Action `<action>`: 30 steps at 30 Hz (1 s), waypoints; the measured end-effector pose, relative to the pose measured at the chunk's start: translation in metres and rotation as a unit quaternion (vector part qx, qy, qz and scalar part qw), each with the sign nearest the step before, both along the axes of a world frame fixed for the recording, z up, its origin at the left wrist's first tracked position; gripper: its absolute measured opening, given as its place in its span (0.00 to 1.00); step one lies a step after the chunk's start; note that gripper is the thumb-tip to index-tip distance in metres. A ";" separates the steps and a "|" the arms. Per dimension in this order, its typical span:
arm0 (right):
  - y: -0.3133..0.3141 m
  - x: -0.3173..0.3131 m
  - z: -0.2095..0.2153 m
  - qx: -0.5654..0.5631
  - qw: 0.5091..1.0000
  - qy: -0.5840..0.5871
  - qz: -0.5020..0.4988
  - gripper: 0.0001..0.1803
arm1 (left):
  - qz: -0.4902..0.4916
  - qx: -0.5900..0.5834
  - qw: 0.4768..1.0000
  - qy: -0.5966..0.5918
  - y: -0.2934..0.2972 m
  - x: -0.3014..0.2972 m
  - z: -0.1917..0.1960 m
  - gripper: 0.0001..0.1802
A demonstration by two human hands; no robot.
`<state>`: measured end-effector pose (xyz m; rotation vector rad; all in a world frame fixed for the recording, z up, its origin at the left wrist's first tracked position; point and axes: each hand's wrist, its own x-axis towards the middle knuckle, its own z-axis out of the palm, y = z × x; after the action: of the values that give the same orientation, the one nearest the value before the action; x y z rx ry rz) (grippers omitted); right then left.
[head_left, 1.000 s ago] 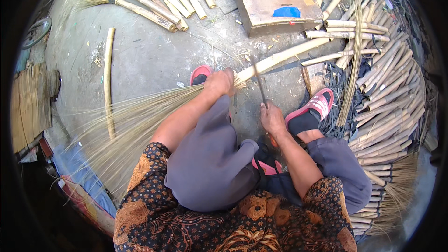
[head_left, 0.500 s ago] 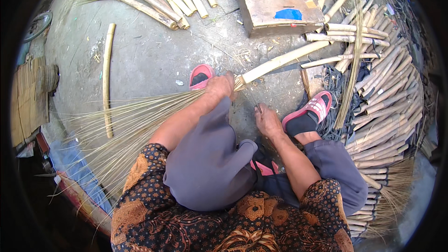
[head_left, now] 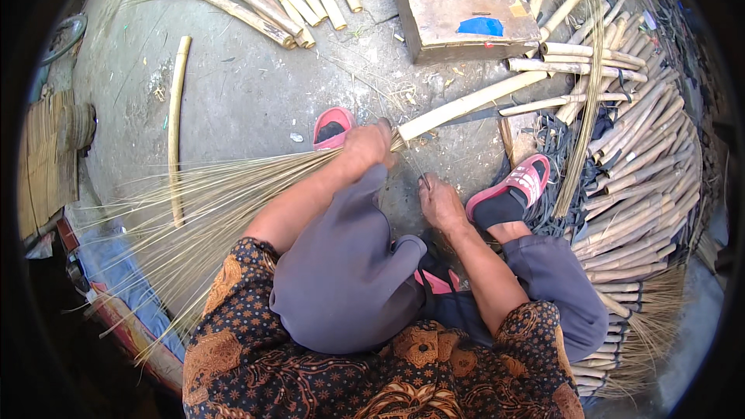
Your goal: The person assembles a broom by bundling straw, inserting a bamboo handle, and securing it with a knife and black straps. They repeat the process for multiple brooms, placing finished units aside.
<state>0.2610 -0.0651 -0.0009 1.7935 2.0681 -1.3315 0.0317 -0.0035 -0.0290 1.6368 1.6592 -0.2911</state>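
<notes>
Head view: left hand [head_left: 367, 145] closed around the neck of a broom [head_left: 233, 194], where the straw bristles meet the pale bamboo handle [head_left: 469, 103]; bristles fan out to the near left, handle points far right. Since a second ago the thin stick has left the right hand [head_left: 439, 202], which now rests low on the concrete floor [head_left: 248, 85] beside the pink sandal [head_left: 512, 186], fingers curled; whether they pinch anything cannot be told. Binding appears paused, the bundle held steady.
</notes>
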 end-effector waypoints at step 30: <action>-0.022 -0.017 -0.019 0.012 0.995 0.042 -0.095 0.17 | -0.025 -0.237 0.925 -0.296 0.023 -0.034 -0.053 0.30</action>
<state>0.2443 -0.0867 -0.0199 2.0223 2.0038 -1.4576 -0.0018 0.0194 -0.0819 1.2332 0.9921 -0.1773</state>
